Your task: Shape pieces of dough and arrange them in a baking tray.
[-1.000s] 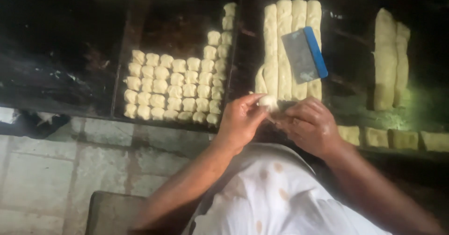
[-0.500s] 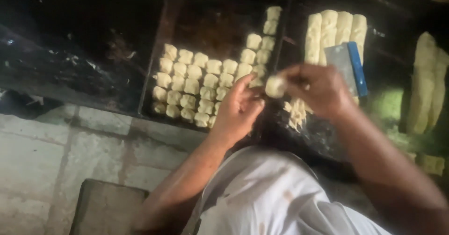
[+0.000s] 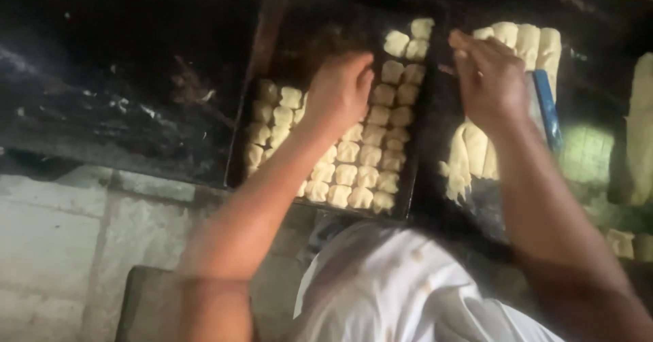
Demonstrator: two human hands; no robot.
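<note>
Dark surface [image 3: 102, 76]. My left hand [image 3: 338, 90], fingers bent down, presses on tray [image 3: 239, 138] w/ dough pieces [image 3: 367, 155]; grip unclear. Right hand [image 3: 490, 76] at 1 o'clock, half-closed over dough strips [image 3: 469, 151]. Better keep rows tight.

My dark bench [image 3: 122, 63] carries a black tray [image 3: 241, 131] of dough pieces [image 3: 371, 155]; dough strips [image 3: 476, 148] and a blue-handled scraper [image 3: 547, 110] lie right.

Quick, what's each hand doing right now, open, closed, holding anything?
Left hand: fingers curled, palm down over the pale dough pieces in the dark baking tray; a hold cannot be told.
Right hand: over the long pale dough strips; grip cannot be told.
</note>
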